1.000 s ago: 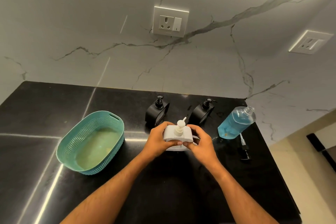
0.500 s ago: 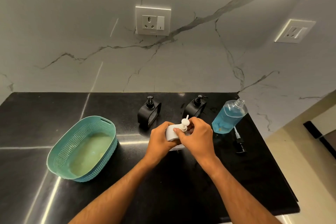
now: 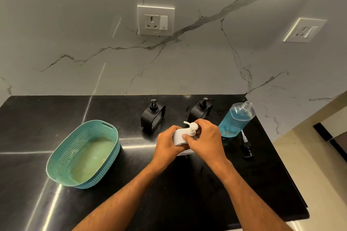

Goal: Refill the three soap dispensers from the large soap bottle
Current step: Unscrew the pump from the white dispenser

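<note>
A white soap dispenser (image 3: 179, 137) stands on the black counter (image 3: 169, 202) in front of me. My left hand (image 3: 167, 145) grips its body from the left. My right hand (image 3: 205, 139) curls round its white pump head (image 3: 192, 127) from the right. Behind it stand two black dispensers with pumps on, one at the left (image 3: 153, 116) and one at the right (image 3: 201, 109), the latter partly hidden by my right hand. The large clear soap bottle (image 3: 236, 120) holds blue liquid and stands uncapped at the right. Its black pump (image 3: 247, 146) lies on the counter beside it.
A teal perforated basket (image 3: 82, 154) sits on the counter at the left. A marble wall with two sockets (image 3: 155, 20) (image 3: 305, 30) rises behind. The counter ends at the right edge (image 3: 281, 165), with a beige floor beyond.
My right hand has moved from the dispenser's side up onto the pump head and closed round it. The pump's nozzle now points left. The camera view shifted slightly.
</note>
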Motion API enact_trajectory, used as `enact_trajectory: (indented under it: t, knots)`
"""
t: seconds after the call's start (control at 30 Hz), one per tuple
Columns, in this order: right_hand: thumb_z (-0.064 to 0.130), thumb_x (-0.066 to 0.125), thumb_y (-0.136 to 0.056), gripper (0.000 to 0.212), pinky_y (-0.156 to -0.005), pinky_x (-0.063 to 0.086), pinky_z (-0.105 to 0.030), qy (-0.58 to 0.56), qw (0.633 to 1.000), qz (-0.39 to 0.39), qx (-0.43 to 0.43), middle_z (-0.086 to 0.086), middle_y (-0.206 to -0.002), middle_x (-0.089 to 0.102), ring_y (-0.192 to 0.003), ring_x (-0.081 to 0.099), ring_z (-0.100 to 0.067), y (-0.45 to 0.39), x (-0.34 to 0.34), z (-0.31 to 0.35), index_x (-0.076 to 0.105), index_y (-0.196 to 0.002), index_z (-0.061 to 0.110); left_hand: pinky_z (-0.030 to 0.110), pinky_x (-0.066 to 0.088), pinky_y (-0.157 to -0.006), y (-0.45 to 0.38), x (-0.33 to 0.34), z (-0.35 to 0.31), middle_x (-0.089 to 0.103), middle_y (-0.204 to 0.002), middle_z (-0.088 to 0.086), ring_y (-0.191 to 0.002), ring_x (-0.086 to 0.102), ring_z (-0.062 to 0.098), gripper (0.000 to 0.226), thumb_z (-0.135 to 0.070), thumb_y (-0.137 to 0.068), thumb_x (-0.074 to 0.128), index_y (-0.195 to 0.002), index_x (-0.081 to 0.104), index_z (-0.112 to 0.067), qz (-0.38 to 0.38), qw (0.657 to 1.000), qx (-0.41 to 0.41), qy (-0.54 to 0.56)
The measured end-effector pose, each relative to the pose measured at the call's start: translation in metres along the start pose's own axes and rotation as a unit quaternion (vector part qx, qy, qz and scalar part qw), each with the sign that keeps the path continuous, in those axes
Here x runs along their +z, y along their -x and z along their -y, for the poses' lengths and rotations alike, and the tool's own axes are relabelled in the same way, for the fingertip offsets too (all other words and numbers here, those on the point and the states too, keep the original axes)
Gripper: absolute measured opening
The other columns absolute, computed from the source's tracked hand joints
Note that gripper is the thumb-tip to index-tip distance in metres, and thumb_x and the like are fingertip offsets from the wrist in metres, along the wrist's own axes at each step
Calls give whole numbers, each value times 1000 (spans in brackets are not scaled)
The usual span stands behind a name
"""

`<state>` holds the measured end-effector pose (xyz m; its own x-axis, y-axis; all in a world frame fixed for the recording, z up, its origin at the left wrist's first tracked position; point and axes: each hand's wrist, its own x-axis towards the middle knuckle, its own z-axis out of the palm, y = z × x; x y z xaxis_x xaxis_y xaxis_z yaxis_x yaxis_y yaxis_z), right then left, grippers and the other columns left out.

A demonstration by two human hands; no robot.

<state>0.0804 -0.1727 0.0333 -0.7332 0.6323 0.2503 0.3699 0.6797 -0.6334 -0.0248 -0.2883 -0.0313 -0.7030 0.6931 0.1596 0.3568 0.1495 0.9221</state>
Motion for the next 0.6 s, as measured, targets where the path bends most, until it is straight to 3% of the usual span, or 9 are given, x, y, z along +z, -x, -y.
enact_trajectory:
  t: [0.13,0.27,0.4,0.47,0.53,0.6]
  knots:
    - [13,85,-73,50,-87,60,-32,-48,998,37,-20,6,-112,68,-102,63,-9,1,-2,-1,66,-119,20,24,58,-79,0,-1,0,72,-102,-13,-97,68,5,47,-32,-71,93,-109,68,-20,1,1000,6,1]
    - [35,92,-66,55,-77,55,-23,-14,1000,22,-7,11,-106,63,-93,61,-7,0,-2,2,63,-112,26,31,59,-80,-1,-1,0,73,-100,-11,-94,69,6,45,-27,-72,93,-109,69,-18,-8,1000,2,2]
    - [21,87,-71,42,-77,60,-34,-9,1000,18,-22,6,-100,65,-90,62,-10,-1,-4,4,64,-106,22,30,60,-82,-1,0,-2,72,-103,-13,-97,67,4,46,-32,-73,92,-111,68,-20,-4,1000,3,-3]
    - [13,82,-69,49,-83,60,-35,-21,999,28,-33,6,-105,66,-96,61,-10,-1,-6,5,65,-114,20,30,59,-81,-1,0,-2,72,-102,-13,-96,67,5,48,-38,-71,90,-110,68,-21,-4,1000,3,3]
    - [17,84,-67,57,-87,58,-33,-16,999,32,-35,7,-110,64,-99,60,-10,-1,-6,6,63,-120,20,29,59,-80,-1,0,-2,72,-101,-13,-95,68,6,50,-44,-68,86,-109,68,-21,-4,1000,3,8]
    - [31,90,-66,56,-82,55,-29,10,999,21,-30,7,-106,62,-96,59,-10,-1,-5,7,61,-113,22,28,59,-79,-1,0,-1,73,-100,-13,-95,69,5,48,-43,-68,84,-109,68,-22,-4,1000,3,8]
